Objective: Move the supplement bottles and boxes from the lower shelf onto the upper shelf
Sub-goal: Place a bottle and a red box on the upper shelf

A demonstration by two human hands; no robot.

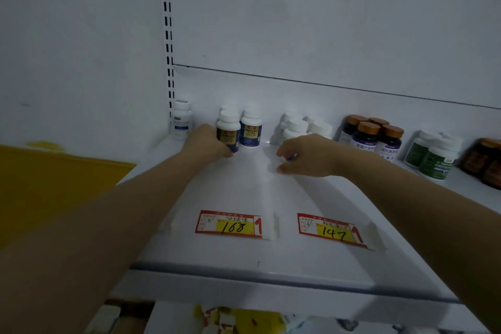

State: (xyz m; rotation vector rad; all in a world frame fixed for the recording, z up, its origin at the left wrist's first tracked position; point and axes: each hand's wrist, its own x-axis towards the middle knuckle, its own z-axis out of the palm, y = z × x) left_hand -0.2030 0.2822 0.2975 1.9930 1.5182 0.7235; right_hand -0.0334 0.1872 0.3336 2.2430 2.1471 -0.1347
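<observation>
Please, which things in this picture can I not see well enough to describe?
Head view only:
The white and blue thing in the right hand: fingers hide most of it.
The bottle gripped by the left hand: label print too blurred to read.
The dark bottles: cut off by the right edge.
The things on the lower shelf: cut off by the bottom edge, blurred.

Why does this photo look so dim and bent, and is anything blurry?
Head view: dim, bluish light; the wide lens tilts and bows the shelf; a soft sheen lies on it; the dark bottles at far right are blurred; the 168 price tag reads clearly.
</observation>
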